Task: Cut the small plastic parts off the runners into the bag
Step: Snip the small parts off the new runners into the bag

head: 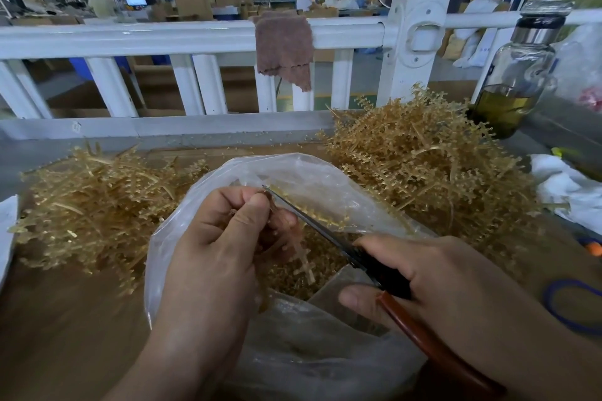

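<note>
Here the left hand [224, 231] is pinching a tan runner [301, 257] over the open clear bag [293, 352] of cut parts, while the right hand [456, 286] is gripping scissors [325, 231] whose blades are meeting it, piles of runners [423, 159] flanking the bag

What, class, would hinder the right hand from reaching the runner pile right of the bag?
Probably reachable: the runner pile lies uncovered just beyond the right hand, with nothing between them. But that hand grips the scissors, so taking a runner would likely mean putting them down.
</note>
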